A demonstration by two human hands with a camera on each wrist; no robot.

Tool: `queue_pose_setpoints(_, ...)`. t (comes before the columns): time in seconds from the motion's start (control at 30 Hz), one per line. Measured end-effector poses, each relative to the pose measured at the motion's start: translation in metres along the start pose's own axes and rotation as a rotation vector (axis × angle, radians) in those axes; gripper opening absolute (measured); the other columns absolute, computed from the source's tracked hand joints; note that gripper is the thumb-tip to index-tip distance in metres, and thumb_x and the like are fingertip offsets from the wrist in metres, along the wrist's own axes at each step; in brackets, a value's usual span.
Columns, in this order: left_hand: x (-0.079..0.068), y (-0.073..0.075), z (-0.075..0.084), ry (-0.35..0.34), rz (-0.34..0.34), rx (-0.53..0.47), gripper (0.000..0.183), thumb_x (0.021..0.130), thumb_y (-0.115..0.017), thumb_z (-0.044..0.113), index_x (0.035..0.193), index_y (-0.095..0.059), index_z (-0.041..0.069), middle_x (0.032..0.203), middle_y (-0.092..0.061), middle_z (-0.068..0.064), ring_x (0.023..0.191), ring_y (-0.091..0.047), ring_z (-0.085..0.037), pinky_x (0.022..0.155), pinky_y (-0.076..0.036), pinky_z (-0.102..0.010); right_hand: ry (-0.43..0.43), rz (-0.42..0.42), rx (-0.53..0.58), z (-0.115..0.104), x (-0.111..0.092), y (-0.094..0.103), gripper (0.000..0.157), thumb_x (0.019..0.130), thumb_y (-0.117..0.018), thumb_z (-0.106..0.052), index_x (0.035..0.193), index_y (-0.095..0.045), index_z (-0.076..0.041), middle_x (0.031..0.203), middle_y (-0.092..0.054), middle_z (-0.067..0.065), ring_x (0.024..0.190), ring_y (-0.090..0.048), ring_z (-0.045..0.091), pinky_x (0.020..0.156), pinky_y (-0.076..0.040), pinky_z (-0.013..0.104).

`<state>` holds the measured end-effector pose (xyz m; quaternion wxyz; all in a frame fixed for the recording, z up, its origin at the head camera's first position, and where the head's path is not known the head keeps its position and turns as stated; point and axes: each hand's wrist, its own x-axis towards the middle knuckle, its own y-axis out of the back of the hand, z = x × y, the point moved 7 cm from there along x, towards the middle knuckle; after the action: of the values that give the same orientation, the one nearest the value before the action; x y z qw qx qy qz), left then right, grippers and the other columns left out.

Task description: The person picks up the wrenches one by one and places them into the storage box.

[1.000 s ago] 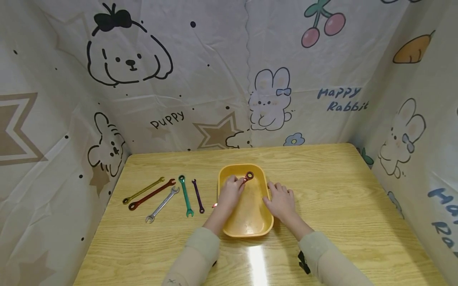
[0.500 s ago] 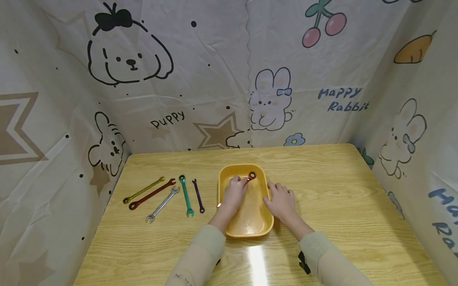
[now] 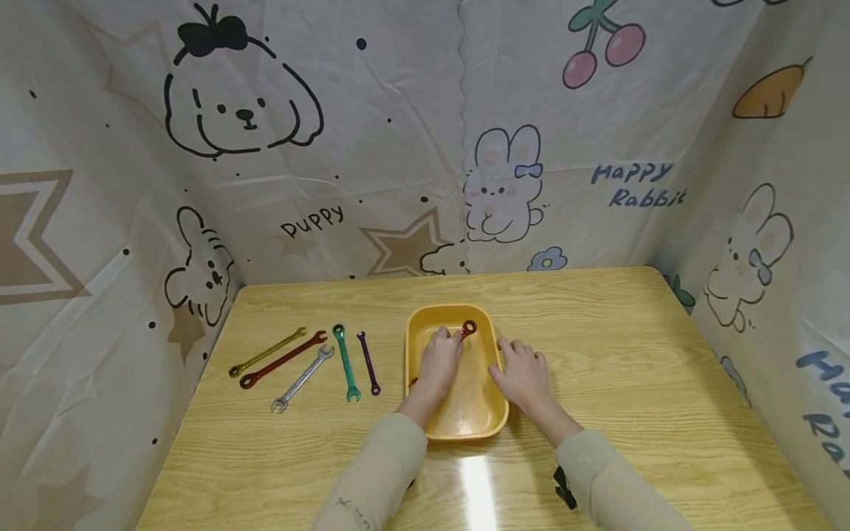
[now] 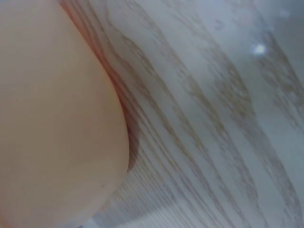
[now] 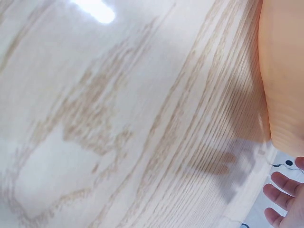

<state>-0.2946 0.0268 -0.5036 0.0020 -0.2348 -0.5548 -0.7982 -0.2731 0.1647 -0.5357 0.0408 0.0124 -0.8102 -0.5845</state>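
A yellow-orange tray (image 3: 460,435) stands near the middle of the wooden table. Over its left half my left hand (image 3: 440,363) holds a red ratchet wrench (image 3: 469,327); the ring end sticks out past the fingertips, and a red bit shows by the wrist. The palm and sleeve hide the rest of it. My right hand (image 3: 523,371) lies at the tray's right rim, thumb on the edge and fingers loosely extended. In the right wrist view, its fingers (image 5: 280,192) appear at the lower right, beside the tray wall (image 5: 285,71). The left wrist view shows the tray wall (image 4: 57,118) large, no fingers.
Left of the tray lie several wrenches: yellow (image 3: 268,352), dark red (image 3: 283,360), silver (image 3: 302,379), green (image 3: 346,363) and purple (image 3: 368,363). A printed cloth (image 3: 392,147) walls the table (image 3: 617,354) at the back and sides.
My left hand has slid a little to the right over the tray, carrying the red wrench along. My right hand stays at the rim.
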Motion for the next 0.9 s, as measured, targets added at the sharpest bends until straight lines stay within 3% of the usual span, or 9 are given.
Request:
queue_pose_setpoints(0.3, -0.002, -0.006, 0.007, -0.046, 0.063, 0.126, 0.012, 0.086, -0.059, 0.011, 0.092, -0.069, 0.006, 0.076, -0.054, -0.01, 0.065, -0.055, -0.019, 0.051, -0.05, -0.025, 0.008, 0.009, -0.002, 0.001, 0.0, 0.0, 0.05, 0.085, -0.053, -0.035, 0.128, -0.047, -0.011, 0.114, -0.053, 0.016, 0.105, -0.048, 0.034, 0.089, -0.032, 0.053)
queue_pose_setpoints(0.63, -0.009, -0.026, 0.011, -0.051, -0.069, 0.238, 0.015, 0.084, -0.059, 0.004, 0.096, -0.068, 0.007, 0.083, -0.056, -0.01, 0.072, -0.057, -0.018, 0.053, -0.05, -0.024, 0.013, 0.008, -0.01, 0.001, 0.001, 0.0, 0.052, 0.085, -0.053, -0.036, 0.129, -0.046, -0.01, 0.117, -0.053, 0.017, 0.106, -0.048, 0.034, 0.091, -0.032, 0.054)
queue_pose_setpoints(0.9, -0.014, -0.035, 0.011, -0.037, -0.097, 0.243, 0.015, 0.085, -0.058, 0.004, 0.095, -0.068, 0.007, 0.082, -0.055, -0.01, 0.073, -0.057, -0.019, 0.055, -0.051, -0.026, 0.004, -0.011, -0.001, 0.001, 0.001, -0.001, 0.053, 0.085, -0.053, -0.036, 0.13, -0.045, -0.01, 0.118, -0.052, 0.017, 0.108, -0.047, 0.035, 0.091, -0.031, 0.054)
